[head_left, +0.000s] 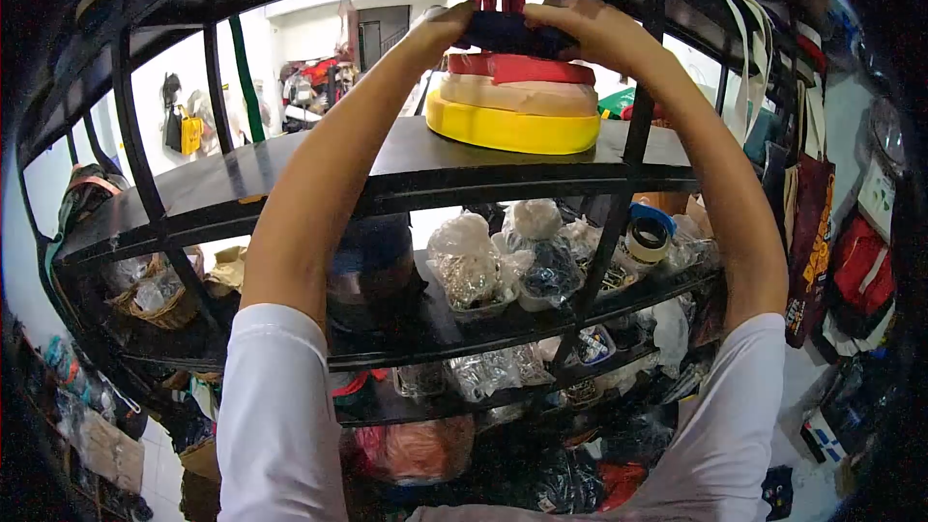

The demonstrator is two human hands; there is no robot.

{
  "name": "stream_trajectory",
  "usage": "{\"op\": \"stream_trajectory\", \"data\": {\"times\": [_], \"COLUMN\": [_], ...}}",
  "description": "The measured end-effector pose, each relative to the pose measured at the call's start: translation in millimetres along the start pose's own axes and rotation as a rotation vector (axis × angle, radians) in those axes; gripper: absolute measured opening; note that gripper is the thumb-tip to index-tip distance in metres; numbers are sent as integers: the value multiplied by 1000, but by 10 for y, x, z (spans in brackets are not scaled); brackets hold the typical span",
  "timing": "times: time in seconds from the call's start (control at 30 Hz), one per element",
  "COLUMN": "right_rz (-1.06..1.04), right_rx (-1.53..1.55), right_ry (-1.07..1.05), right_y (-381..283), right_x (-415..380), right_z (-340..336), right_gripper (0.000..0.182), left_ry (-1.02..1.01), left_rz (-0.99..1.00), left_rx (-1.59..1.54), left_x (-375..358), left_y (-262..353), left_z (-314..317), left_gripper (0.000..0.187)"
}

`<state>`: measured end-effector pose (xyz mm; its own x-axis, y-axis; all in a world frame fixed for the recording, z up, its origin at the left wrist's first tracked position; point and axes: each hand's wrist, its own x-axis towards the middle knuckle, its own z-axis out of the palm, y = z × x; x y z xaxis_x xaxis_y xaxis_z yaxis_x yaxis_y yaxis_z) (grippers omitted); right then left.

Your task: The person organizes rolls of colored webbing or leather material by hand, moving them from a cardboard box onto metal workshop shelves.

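Note:
On the upper black shelf stands a stack of webbing rolls: a yellow roll (512,128) at the bottom, a beige roll (517,95) above it and a red roll (541,69) over that. A dark blue roll (512,34) is at the top of the stack, between both hands. My left hand (448,24) grips its left side with bent fingers. On its right side my right hand (585,27) has its fingers wrapped over the edge. Whether the dark roll touches the red one is hard to tell.
The black metal rack has an upright post (640,126) right of the stack. Lower shelves hold plastic tubs of bagged parts (469,275), tape rolls (648,234) and a wicker basket (166,302). White straps (749,48) and a maroon bag (810,232) hang at the right.

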<state>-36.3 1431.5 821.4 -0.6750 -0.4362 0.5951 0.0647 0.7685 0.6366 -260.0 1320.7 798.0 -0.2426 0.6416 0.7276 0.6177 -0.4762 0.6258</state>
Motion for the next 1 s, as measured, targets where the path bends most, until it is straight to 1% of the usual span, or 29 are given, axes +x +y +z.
{"op": "stream_trajectory", "data": {"times": [0.03, 0.07, 0.1, 0.13, 0.17, 0.2, 0.23, 0.27, 0.3, 0.33, 0.37, 0.4, 0.47, 0.53, 0.6, 0.63, 0.67, 0.73, 0.77, 0.8, 0.87, 0.9, 0.93, 1.0], "right_rz": [13, 28, -6, -3, 0, 1, -54, -54, -54, -56, -91, -95, -40, -11, 75, 55, 59, 104, 24, 20, 153, 146, 138, 209], "right_rx": [-43, -87, -146, -143, -132, -122, -169, -169, -190, -210, -300, -299, -194, -186, -179, -197, -197, -72, -7, -6, 185, 188, 195, 207], "right_ry": [-34, -68, -21, -29, -73, -117, -159, -164, -184, -203, -162, -165, -207, -203, -158, -104, -107, -151, -126, -125, -143, -96, -99, -117], "right_y": [-51, -79, -76, -71, -124, -143, -159, -196, -258, -329, -361, -345, -295, -265, -281, -304, -319, -353, -333, -325, -320, -353, -383, -422], "right_x": [10, 15, -5, -19, 2, 25, 53, 72, 75, 71, 51, 37, -24, -71, -94, -111, -117, -107, -122, -132, -133, -160, -170, -212], "right_z": [-97, -147, -144, -136, -184, -229, -280, -335, -393, -447, -481, -478, -466, -377, -323, -283, -271, -258, -299, -317, -346, -370, -398, -395], "right_gripper": [64, 65, 64, 64, 62, 59, 65, 65, 57, 48, 40, 40, 32, 32, 35, 32, 32, 28, 20, 20, 14, 13, 13, 12], "left_ry": [62, 61, 23, -18, -11, -85, -81, -75, -75, -115, -154, -151, -103, -81, -81, -73, -77, -12, 43, 47, 111, 40, 125, 110], "left_rz": [-81, -81, -41, -2, -60, 0, 35, 68, 67, 31, -4, -6, -58, -82, -64, -71, -70, -38, -48, -51, 80, 50, 111, 193], "left_rx": [66, 62, 172, 280, 307, 374, 394, 416, 413, 551, 689, 686, 740, 761, 860, 857, 855, 923, 992, 993, 742, 740, 730, 916], "left_x": [6, 88, 201, 289, 175, 162, 159, 168, 174, 187, 193, 184, 178, 174, 186, 189, 157, 65, 16, 14, -15, -74, -151, -63], "left_y": [48, -21, -115, -236, -73, -121, -160, -193, -161, -115, -90, -86, -92, -90, -72, -62, -22, 55, 131, 133, 166, 279, 364, 377], "left_z": [11, -36, -119, -151, -83, -131, -174, -198, -204, -228, -251, -248, -201, -180, -197, -205, -187, -195, -197, -196, -182, -145, -115, -172], "left_gripper": [43, 43, 39, 36, 39, 40, 39, 39, 39, 39, 39, 39, 43, 45, 49, 59, 59, 73, 88, 88, 92, 95, 71, 60]}}
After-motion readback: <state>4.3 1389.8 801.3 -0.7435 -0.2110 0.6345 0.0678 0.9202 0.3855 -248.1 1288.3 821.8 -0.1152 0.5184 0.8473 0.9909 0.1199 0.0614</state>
